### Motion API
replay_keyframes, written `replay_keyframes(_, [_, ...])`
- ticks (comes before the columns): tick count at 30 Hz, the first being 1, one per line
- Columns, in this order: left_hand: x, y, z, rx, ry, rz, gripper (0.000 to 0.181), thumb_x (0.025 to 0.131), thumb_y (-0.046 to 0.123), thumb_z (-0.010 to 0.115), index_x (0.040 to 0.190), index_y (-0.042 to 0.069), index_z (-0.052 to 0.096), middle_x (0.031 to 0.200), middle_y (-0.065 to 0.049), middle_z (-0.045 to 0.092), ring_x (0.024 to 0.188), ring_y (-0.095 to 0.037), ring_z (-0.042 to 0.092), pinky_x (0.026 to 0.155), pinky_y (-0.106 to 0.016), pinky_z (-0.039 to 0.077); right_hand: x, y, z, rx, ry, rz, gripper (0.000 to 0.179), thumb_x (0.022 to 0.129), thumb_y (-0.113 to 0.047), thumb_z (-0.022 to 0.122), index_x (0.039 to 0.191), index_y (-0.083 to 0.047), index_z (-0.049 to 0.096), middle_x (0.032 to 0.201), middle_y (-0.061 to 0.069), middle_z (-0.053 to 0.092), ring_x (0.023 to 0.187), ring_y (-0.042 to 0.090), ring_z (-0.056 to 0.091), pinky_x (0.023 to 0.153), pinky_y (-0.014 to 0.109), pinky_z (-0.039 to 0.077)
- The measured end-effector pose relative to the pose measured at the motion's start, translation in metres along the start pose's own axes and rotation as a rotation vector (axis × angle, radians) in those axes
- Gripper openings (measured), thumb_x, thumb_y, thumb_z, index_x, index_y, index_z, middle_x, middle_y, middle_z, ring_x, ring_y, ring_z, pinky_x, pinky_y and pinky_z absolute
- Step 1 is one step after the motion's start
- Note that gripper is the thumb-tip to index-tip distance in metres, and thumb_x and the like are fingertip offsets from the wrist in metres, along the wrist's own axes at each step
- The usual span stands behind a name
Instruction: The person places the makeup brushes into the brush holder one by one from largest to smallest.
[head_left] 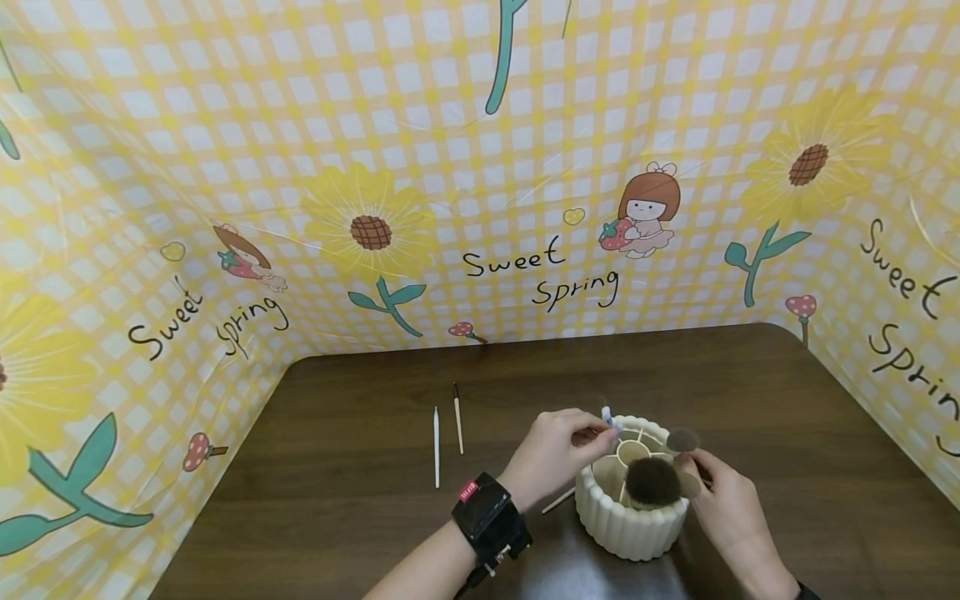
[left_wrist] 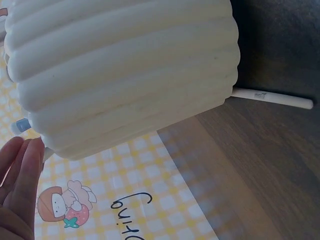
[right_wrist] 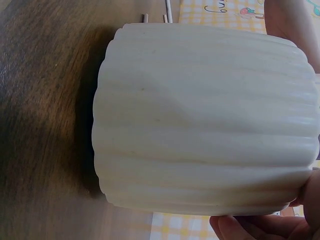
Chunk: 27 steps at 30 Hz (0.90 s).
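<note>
A cream ribbed brush holder (head_left: 632, 533), round and divided inside, stands on the table. It bears a large dark fluffy makeup brush (head_left: 652, 481) and a smaller greyish brush head (head_left: 682, 440) at its right rim. My left hand (head_left: 558, 454) reaches over the left rim and pinches a slim stick with a blue-and-white end (left_wrist: 21, 126). At the right side, my right hand (head_left: 727, 504) grips the rim, its fingers (right_wrist: 250, 227) curled at the upper edge. The brush heads lie right beside these fingers. The ribbed wall hides most of the right palm.
A white stick (head_left: 437, 450) and a light brush with a dark tip (head_left: 459, 425) lie on the brown table (head_left: 345, 517), left of the hands. Another pale handle (left_wrist: 280, 99) lies against the holder's base. A yellow checked cloth (head_left: 465, 167) hangs behind and at the sides.
</note>
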<state>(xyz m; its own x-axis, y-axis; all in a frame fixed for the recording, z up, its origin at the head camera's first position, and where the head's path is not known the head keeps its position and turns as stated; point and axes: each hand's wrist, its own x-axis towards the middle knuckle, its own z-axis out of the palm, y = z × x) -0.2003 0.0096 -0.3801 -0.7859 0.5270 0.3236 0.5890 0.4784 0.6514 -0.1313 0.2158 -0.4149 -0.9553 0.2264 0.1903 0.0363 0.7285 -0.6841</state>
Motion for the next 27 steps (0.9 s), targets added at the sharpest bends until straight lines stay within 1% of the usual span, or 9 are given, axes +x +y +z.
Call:
replay_keyframes(4, [0.001,-0.002,-0.001,-0.022,0.092,-0.024,0.020,0.095,0.026,0.059,0.095,0.011,0.073,0.091,0.001,0.071,0.079,0.001,0.062,0.072,-0.009,0.049,0.001,0.001,0.000,0.004,-0.012,0.004,0.032,0.099,-0.021,0.044,0.112,-0.003,0.067,0.107,0.024,0.068,0.096,0.039,0.065,0.079,0.051,0.050])
replay_keyframes(8, [0.002,-0.008,-0.001,-0.022,0.212,-0.057,0.016,0.094,0.022,0.059,0.094,0.009,0.070,0.088,-0.001,0.069,0.078,-0.004,0.062,0.071,-0.012,0.050,0.001,0.001,0.000,0.005,-0.018,0.007,0.032,0.099,-0.021,0.044,0.113,-0.003,0.067,0.108,0.024,0.068,0.097,0.039,0.065,0.079,0.050,0.050])
replay_keyframes(10, [0.003,-0.013,-0.001,-0.005,0.263,-0.088,0.014,0.094,0.019,0.059,0.096,0.008,0.068,0.088,-0.002,0.068,0.077,-0.006,0.061,0.070,-0.013,0.050,0.001,0.001,0.000,0.006,-0.019,0.009,0.032,0.099,-0.022,0.044,0.113,-0.003,0.067,0.108,0.024,0.068,0.098,0.040,0.065,0.079,0.050,0.050])
replay_keyframes(12, [0.004,-0.021,0.001,0.011,0.287,-0.135,0.013,0.094,0.016,0.059,0.096,0.007,0.068,0.087,-0.003,0.068,0.076,-0.008,0.061,0.068,-0.015,0.049,0.000,0.002,0.000,0.008,-0.019,0.009,0.032,0.099,-0.022,0.045,0.113,-0.003,0.067,0.108,0.024,0.068,0.098,0.040,0.064,0.079,0.050,0.050])
replay_keyframes(13, [0.004,-0.026,0.003,0.014,0.284,-0.162,0.012,0.093,0.014,0.059,0.095,0.006,0.068,0.086,-0.004,0.068,0.075,-0.009,0.061,0.067,-0.015,0.049,0.000,0.002,0.000,0.008,-0.017,0.008,0.032,0.099,-0.022,0.045,0.113,-0.003,0.067,0.108,0.023,0.068,0.098,0.040,0.065,0.079,0.050,0.050])
replay_keyframes(15, [0.004,-0.036,0.006,0.009,0.246,-0.220,0.012,0.091,0.012,0.061,0.094,0.004,0.070,0.084,-0.006,0.070,0.074,-0.011,0.062,0.065,-0.016,0.047,0.000,0.002,0.000,0.007,-0.014,0.008,0.031,0.099,-0.022,0.045,0.112,-0.004,0.067,0.105,0.022,0.069,0.096,0.038,0.065,0.078,0.049,0.050])
replay_keyframes(19, [-0.002,-0.055,0.019,0.016,0.109,-0.297,0.009,0.087,0.011,0.067,0.088,0.004,0.073,0.084,-0.007,0.073,0.076,-0.012,0.063,0.064,-0.017,0.045,0.001,0.002,0.001,0.000,0.002,0.001,0.029,0.097,-0.021,0.046,0.108,-0.006,0.068,0.098,0.019,0.070,0.088,0.034,0.065,0.075,0.045,0.050])
replay_keyframes(23, [-0.007,-0.064,0.031,0.054,0.003,-0.290,0.007,0.084,0.010,0.070,0.084,0.004,0.075,0.082,-0.007,0.074,0.073,-0.008,0.061,0.062,-0.016,0.044,0.001,0.003,0.002,0.000,0.004,-0.001,0.028,0.097,-0.021,0.046,0.106,-0.006,0.069,0.096,0.019,0.070,0.085,0.033,0.064,0.073,0.045,0.049])
replay_keyframes(27, [-0.007,-0.064,0.036,0.059,-0.038,-0.279,0.007,0.083,0.008,0.070,0.083,0.003,0.074,0.077,-0.007,0.073,0.067,-0.005,0.059,0.059,-0.014,0.043,0.001,0.002,0.001,-0.001,0.010,0.000,0.029,0.097,-0.021,0.046,0.107,-0.006,0.069,0.097,0.019,0.070,0.086,0.033,0.064,0.074,0.046,0.049])
